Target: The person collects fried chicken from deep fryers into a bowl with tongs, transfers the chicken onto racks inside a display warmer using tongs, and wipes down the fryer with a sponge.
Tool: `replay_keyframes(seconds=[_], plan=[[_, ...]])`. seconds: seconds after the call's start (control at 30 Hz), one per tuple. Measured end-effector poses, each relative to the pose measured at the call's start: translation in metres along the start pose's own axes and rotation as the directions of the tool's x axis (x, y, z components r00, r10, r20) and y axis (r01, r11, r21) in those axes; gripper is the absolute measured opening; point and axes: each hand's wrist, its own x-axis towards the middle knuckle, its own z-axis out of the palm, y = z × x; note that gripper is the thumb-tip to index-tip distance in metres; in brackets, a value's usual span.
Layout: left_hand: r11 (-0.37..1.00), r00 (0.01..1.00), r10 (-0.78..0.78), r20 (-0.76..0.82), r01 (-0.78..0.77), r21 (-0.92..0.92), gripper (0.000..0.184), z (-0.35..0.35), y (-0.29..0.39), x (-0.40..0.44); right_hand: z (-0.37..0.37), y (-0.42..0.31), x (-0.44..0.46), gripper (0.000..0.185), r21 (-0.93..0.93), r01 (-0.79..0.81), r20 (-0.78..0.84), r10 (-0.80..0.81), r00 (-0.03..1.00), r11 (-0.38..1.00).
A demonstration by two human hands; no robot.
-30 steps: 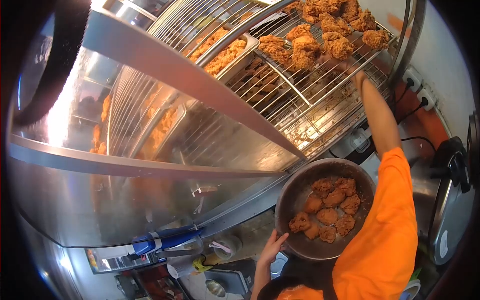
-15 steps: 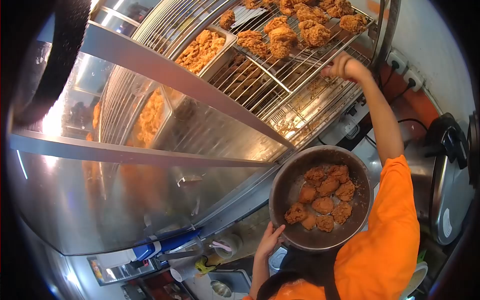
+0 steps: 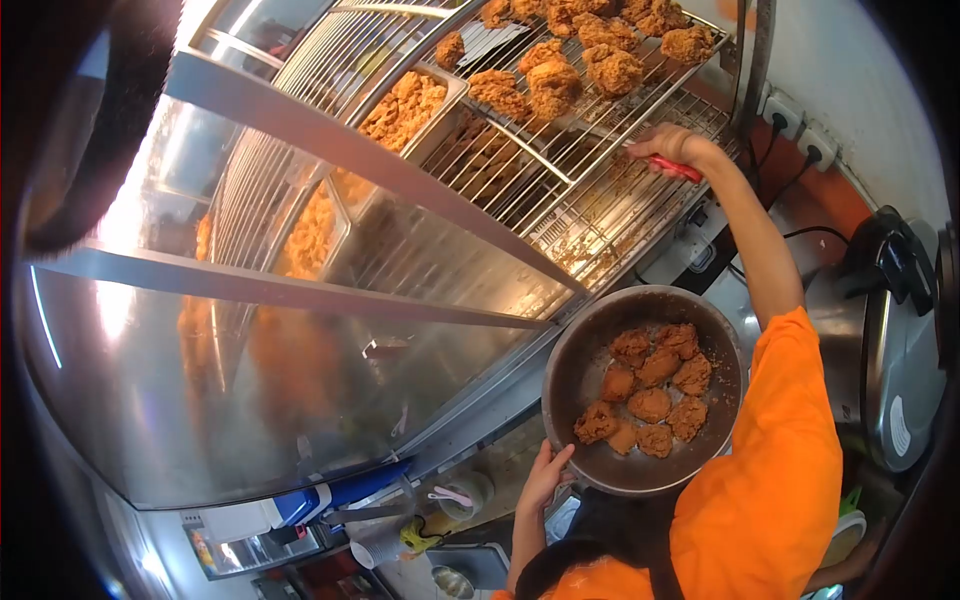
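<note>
My left hand [image 3: 543, 482] grips the near-left rim of a wide, dark metal bowl [image 3: 568, 400], thumb at the edge. Inside the bowl lie several pieces of fried chicken [image 3: 650, 404]. My right hand [image 3: 672, 147] is closed around a red-handled utensil [image 3: 676, 168] at the open side of the heated display cabinet, beside its wire rack [image 3: 545, 160]. The utensil's working end is hidden or unclear among the rack wires, so its kind cannot be made out. More fried chicken pieces [image 3: 554, 88] rest on the upper rack, above and left of that hand.
A metal tray [image 3: 440, 110] of smaller fried pieces stands in the cabinet. Metal frame bars [image 3: 380, 170] and glass cross the left side. Plugs sit in a wall socket [image 3: 815, 150] at right, near a large lidded cooker [image 3: 890, 390]. Crumbs lie on the cabinet floor [image 3: 580, 245].
My right hand has shifted slightly left and turned, so the red handle now shows. The bowl stays in my left hand, nearly unmoved, and the view has shifted a little.
</note>
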Motion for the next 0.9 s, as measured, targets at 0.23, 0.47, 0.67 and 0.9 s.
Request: replay_keyframes(seconds=[0.23,0.47,0.67,0.9], plan=[[0.999,0.999,0.046,-0.011,-0.046,0.01,0.043,0.002,-0.002,0.002,0.009,-0.042,0.026,0.037,-0.384,-0.07,-0.239,-0.025,0.971,0.921],[1.0,0.999,0.027,-0.036,-0.027,-0.013,0.041,0.004,-0.002,0.003,0.009,-0.045,0.082,0.04,-0.832,-0.105,-0.345,-0.36,0.867,0.544],[0.998,0.999,0.029,-0.026,-0.031,-0.063,0.04,0.004,-0.005,0.004,-0.044,-0.019,0.005,0.045,-0.762,-0.245,0.307,-0.668,0.678,-0.6],[0.995,0.999,0.042,0.003,-0.041,-0.088,0.043,0.0,-0.011,0.008,-0.042,-0.014,-0.05,0.039,-0.946,-0.224,-0.323,-0.599,0.733,0.236]])
